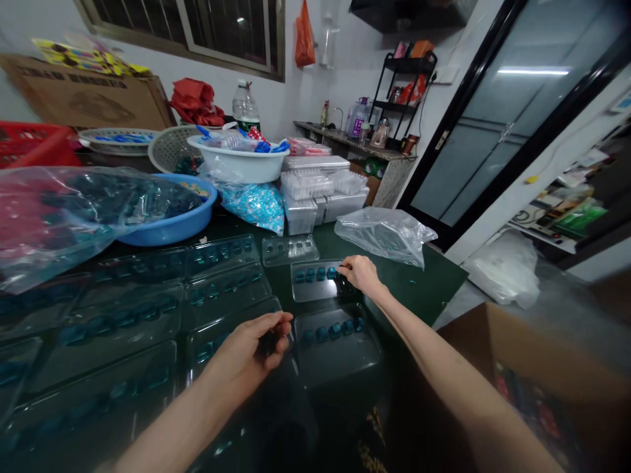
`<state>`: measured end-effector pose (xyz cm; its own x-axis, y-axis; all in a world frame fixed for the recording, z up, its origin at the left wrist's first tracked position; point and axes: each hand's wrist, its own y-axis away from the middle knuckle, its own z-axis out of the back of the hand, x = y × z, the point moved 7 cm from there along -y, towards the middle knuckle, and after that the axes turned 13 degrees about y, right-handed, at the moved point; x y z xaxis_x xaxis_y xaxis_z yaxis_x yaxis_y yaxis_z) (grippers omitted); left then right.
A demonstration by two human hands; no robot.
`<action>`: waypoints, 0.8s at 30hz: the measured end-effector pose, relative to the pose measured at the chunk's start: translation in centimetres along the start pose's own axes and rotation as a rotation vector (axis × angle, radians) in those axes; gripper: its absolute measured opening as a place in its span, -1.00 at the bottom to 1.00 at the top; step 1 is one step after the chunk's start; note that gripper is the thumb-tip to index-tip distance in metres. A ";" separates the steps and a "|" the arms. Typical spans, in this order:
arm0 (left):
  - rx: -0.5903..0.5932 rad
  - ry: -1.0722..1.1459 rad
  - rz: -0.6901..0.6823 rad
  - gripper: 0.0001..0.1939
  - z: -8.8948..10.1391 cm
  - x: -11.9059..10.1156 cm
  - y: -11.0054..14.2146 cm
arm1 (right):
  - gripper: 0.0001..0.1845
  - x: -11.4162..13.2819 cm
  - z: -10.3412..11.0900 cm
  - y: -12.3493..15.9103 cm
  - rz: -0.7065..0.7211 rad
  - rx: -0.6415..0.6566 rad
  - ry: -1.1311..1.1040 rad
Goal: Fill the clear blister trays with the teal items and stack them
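Note:
My right hand reaches over a clear plastic tray, its fingers pinched at the right end of a row of small teal pieces. Whatever lies between those fingertips is hidden. Nearer to me, my left hand hovers with curled fingers; something dark shows in the palm, too shadowed to name. To its right lies another clear tray with a row of teal pieces. Several similar trays with teal rows cover the left side of the dark green table.
A blue basin and a white basin stand at the back left, with a blue patterned bag close by. Stacked clear containers and a crumpled plastic bag lie behind the trays. A cardboard box is at the right.

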<state>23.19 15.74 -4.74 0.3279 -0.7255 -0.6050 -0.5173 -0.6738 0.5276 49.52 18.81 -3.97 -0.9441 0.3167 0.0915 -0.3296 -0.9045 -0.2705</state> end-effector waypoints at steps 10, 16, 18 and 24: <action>0.005 0.328 0.064 -0.79 -0.6 0.0 1.0 | -0.83 1.6 0.8 1.9 0.139 -0.040 0.015; -0.026 0.414 0.021 -0.80 -0.1 -0.2 2.2 | -0.52 3.1 5.5 3.8 0.132 -0.129 -0.078; -0.031 0.449 0.000 -0.79 0.0 -0.2 2.5 | -0.63 6.0 7.6 6.2 0.203 -0.153 -0.181; -0.028 0.494 -0.040 -0.78 0.1 0.0 2.8 | -0.72 16.6 11.2 13.8 0.583 -0.058 -0.442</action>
<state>21.69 13.87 -3.38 0.6861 -0.6742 -0.2735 -0.4775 -0.7009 0.5298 29.32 8.40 4.60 -0.8832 -0.3673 0.2915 0.2159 -0.8704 -0.4425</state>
